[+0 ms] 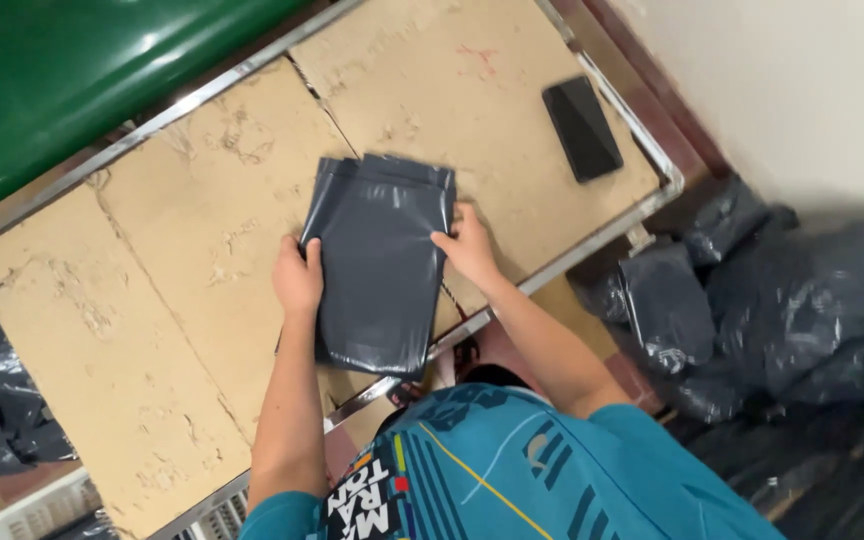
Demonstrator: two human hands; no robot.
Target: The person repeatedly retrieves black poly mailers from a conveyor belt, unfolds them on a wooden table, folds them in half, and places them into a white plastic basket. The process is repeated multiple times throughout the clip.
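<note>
The left hand grips the left edge of a dark grey plastic mailer bag, fingers curled over the rim. The bag lies flat on the cardboard-covered table, its lower end overhanging the metal edge. It appears light, limp and slick; the film wrinkles, so hold is best taken at both side edges. The right hand pinches the right edge, fingers closed on the film. A black phone rests well apart, toward the table's far corner.

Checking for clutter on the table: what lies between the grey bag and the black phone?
Only bare cardboard table top lies between the grey bag and the black phone, in the head view.
</note>
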